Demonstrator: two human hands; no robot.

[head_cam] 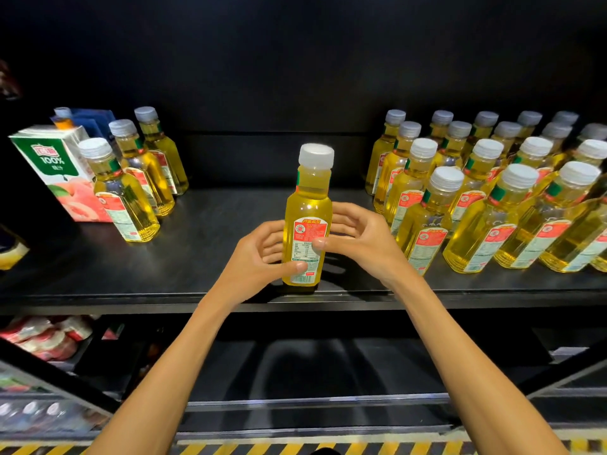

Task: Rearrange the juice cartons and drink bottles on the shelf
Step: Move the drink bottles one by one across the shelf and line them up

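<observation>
A yellow drink bottle (308, 208) with a white cap and red label stands upright near the front edge of the black shelf (203, 238). My left hand (262, 254) grips its lower left side, thumb across the label. My right hand (358, 238) wraps its right side, thumb on the label. To the left stand three matching bottles (128, 192) in a diagonal row beside a white and green peach juice carton (62, 172). Several identical bottles (492, 198) crowd the right part of the shelf in rows.
A dark blue carton (93, 121) and another capped bottle sit behind the juice carton. The shelf's middle, behind the held bottle, is bare. Below lies a lower shelf (328, 369) with red packaged goods (46, 336) at left. Yellow-black hazard tape (295, 449) runs along the bottom.
</observation>
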